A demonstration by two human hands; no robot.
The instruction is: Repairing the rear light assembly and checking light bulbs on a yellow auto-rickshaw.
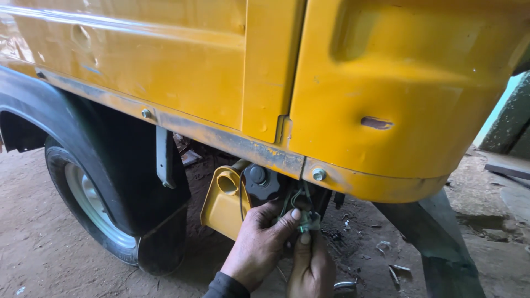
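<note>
left hand lower centre, thumb pressed on connector | right hand below it, fingers pinching same connector; wires run up under yellow body | wheel lower left; yellow tank beside hands

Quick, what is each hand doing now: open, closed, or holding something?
Left hand: closed, pinching the small connector on the green wires.
Right hand: closed, gripping the same connector from below.
</note>
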